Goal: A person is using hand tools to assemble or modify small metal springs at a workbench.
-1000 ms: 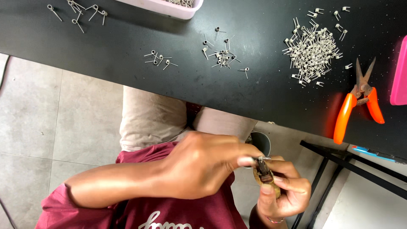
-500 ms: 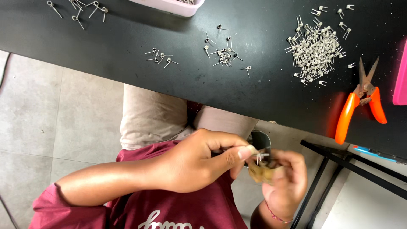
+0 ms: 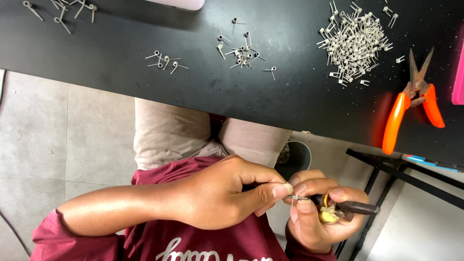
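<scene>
Close to the body, over the lap, the left hand (image 3: 217, 198) pinches a small wire spring (image 3: 296, 197) between thumb and forefinger. The right hand (image 3: 316, 212) is curled shut around a dark-handled tool (image 3: 345, 208), meeting the spring at its tip. Beyond, on the black worktop (image 3: 145, 77), a few small clusters of springs (image 3: 241, 50) lie apart from a large heap (image 3: 355, 41), so most seem unhandled. Orange-handled snips (image 3: 411, 106) rest farther right.

A maroon short-sleeved shirt (image 3: 203, 241) with white lettering was worn, with beige trousers (image 3: 169, 130); both forearms were left bare.
</scene>
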